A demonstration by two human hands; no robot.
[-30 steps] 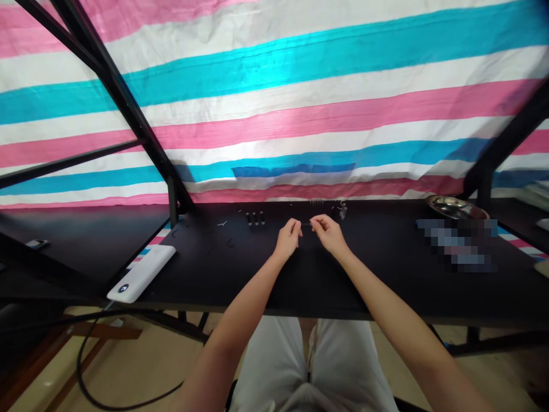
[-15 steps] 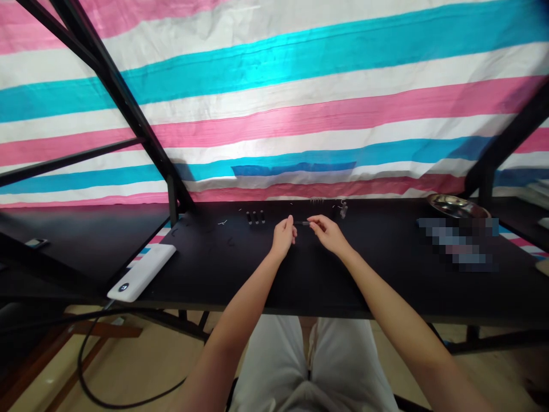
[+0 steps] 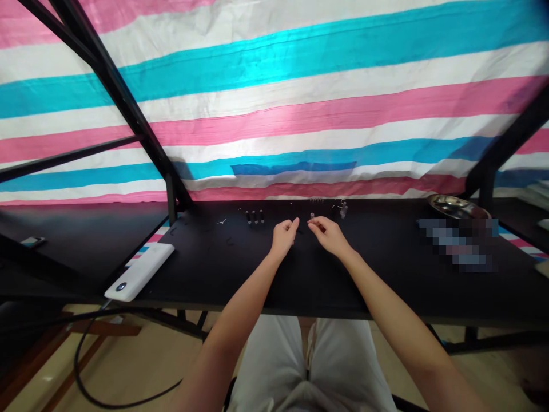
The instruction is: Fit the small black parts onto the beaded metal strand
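Note:
Both my hands hover over the middle of the black table point(image 3: 386, 286), close to each other. My left hand point(image 3: 283, 237) is closed in a loose pinch with the fingertips pointing right; what it holds, if anything, is too small to see. My right hand point(image 3: 329, 234) is pinched too, its fingertips pointing left towards the other hand, with a tiny dark piece point(image 3: 311, 217) just at its tips. A small gap separates the two hands. Three small dark upright parts point(image 3: 254, 217) stand in a row to the left of my left hand.
More tiny parts point(image 3: 342, 209) lie at the table's back edge. A white power bank point(image 3: 140, 279) with a black cable rests on the left corner. At the far right sit a metal bowl point(image 3: 454, 206) and a blurred patch. Black frame struts point(image 3: 128, 109) and a striped tarp rise behind.
The thin dark piece that bridged both hands is no longer seen between them. The hands have drifted slightly apart and a little further from me.

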